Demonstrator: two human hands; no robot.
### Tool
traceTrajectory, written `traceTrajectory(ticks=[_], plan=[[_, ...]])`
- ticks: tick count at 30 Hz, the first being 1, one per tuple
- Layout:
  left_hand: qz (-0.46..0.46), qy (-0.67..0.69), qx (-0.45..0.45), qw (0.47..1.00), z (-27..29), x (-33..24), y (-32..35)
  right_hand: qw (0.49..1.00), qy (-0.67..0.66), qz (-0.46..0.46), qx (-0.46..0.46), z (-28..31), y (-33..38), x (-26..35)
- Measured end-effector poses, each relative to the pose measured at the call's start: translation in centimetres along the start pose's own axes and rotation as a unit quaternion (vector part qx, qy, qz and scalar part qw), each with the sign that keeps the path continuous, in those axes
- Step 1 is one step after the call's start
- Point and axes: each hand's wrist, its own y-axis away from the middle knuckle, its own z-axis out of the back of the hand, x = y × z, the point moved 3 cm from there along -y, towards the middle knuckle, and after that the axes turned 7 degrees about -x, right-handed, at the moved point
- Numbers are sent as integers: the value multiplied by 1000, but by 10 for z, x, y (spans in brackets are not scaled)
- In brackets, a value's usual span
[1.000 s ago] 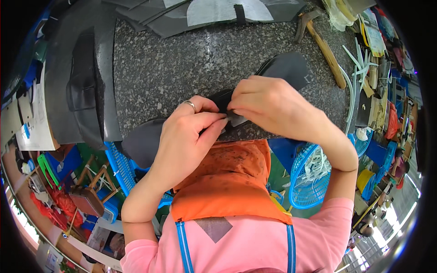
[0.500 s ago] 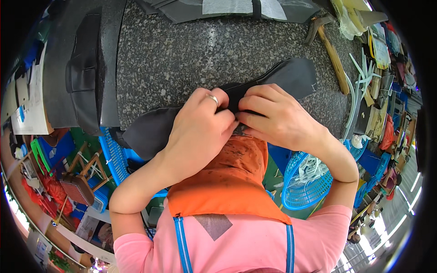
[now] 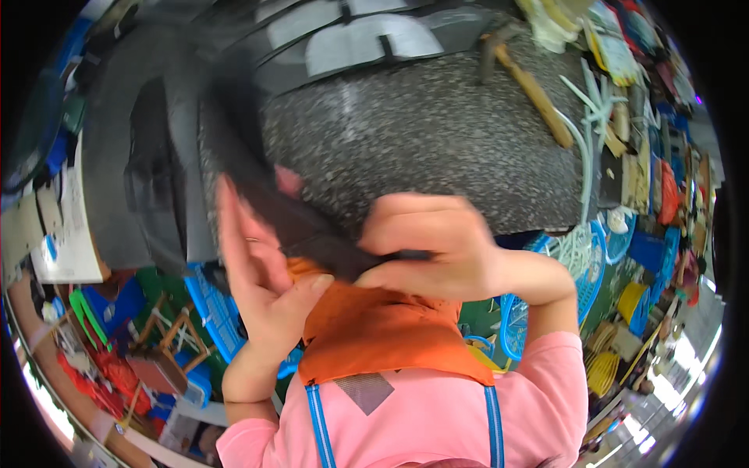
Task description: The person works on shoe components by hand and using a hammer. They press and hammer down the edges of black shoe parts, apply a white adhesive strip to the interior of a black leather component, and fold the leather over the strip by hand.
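Observation:
A long black leather-like piece (image 3: pixel 292 210) runs from in front of my apron up to the far left, its far end smeared by motion. My right hand (image 3: pixel 437 242) is closed on its near end, thumb below and fingers curled above. My left hand (image 3: pixel 265 273) is at the piece's left side with fingers stretched out and thumb apart; the piece crosses in front of part of it. One pink fingertip shows past the far edge of the piece. The speckled stone worktop (image 3: pixel 437 132) lies beyond both hands.
Black pieces with white backing patches (image 3: pixel 374 47) lie along the worktop's far side. A wooden-handled hammer (image 3: pixel 538 97) and pale strips (image 3: pixel 597 117) are at the right. Another folded black piece (image 3: pixel 156 171) lies at the left. A blue basket (image 3: pixel 515 320) stands below the right edge.
The black piece has swung from lying crosswise to pointing far left. My left hand has uncurled and its fingers are stretched out. My view has shifted, showing more of the far pieces.

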Motion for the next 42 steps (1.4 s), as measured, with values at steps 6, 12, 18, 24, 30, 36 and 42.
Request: traceTrajectory(ticks=[6,12,18,24,30,36,42], plan=[[126,-2,-84,988,24,-31,-24,981,-81,-178,5,16,18,-13],[-145,-468,-120,863,115,2,-148,759,566,-98,-307,189,60,-40],[-463,-478,140,733,-94,31,-137,836,463,-187,-226,254,76,-63],[-448,-408,120,787,-97,42,-141,755,554,-158,-315,254,69,-66],[-410,-402,146,806,-48,41,-48,841,255,-129,-460,195,58,-48],[-233,-375,218,870,-33,31,17,920,352,-124,-119,66,29,7],[40,-58,147,987,-4,14,8,975,215,-5,60,-6,19,-1]])
